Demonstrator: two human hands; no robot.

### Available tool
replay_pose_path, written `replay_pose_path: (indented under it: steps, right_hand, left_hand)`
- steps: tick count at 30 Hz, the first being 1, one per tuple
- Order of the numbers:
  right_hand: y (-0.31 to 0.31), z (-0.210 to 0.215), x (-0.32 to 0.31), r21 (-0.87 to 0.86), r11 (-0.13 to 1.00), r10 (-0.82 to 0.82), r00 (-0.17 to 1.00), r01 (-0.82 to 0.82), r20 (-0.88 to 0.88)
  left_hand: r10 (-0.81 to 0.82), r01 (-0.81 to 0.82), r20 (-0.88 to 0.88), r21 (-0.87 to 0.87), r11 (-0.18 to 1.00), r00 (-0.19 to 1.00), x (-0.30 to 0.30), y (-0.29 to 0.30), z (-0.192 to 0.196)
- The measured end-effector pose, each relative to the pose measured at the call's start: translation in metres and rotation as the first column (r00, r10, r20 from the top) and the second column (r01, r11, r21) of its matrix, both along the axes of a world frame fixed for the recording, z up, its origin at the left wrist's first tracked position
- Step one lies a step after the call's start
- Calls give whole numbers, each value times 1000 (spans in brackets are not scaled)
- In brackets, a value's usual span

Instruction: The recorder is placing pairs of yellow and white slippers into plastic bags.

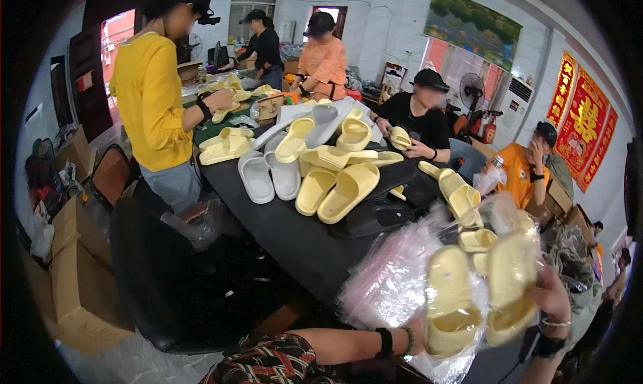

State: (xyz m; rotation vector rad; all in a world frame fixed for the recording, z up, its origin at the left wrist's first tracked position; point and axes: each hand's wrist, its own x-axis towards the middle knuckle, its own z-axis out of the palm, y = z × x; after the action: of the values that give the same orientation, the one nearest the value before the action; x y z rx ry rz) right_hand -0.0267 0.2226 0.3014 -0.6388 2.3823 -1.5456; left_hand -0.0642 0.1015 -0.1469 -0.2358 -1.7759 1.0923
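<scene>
Pale yellow slides [479, 297], a pair, soles up, blurred, held low right over the bench [295, 237] edge, half inside a clear plastic bag [462, 357]. Left hand [420, 334] fingers clamped on bag and left slide. Right hand [552, 297] fingers clamped on right slide. Stack of clear bags [392, 277] just beside; more slides [335, 176] heaped mid-bench.
</scene>
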Motion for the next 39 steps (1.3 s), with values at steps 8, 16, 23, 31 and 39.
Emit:
replay_pose_path:
  steps: [8,16,23,31,39]
  right_hand:
    - [-1,-108,-63,309,847,-22,610,432,-792]
    - [21,-207,29,236,770,-387,729,592,-565]
    - [10,-276,78,188,698,-630,717,691,-298]
    - [-5,-271,80,246,565,-777,608,788,-162]
    - [11,-287,66,238,794,-519,828,559,-213]
  left_hand:
    - [-964,-485,-248,835,-261,91,69,-42,120]
    - [-962,-431,-179,866,-254,206,70,-62,139]
    - [-994,-461,-74,881,-103,81,67,-81,142]
    - [-967,-335,38,934,124,-253,71,-71,137]
    - [-890,-263,339,868,421,-306,52,-75,104]
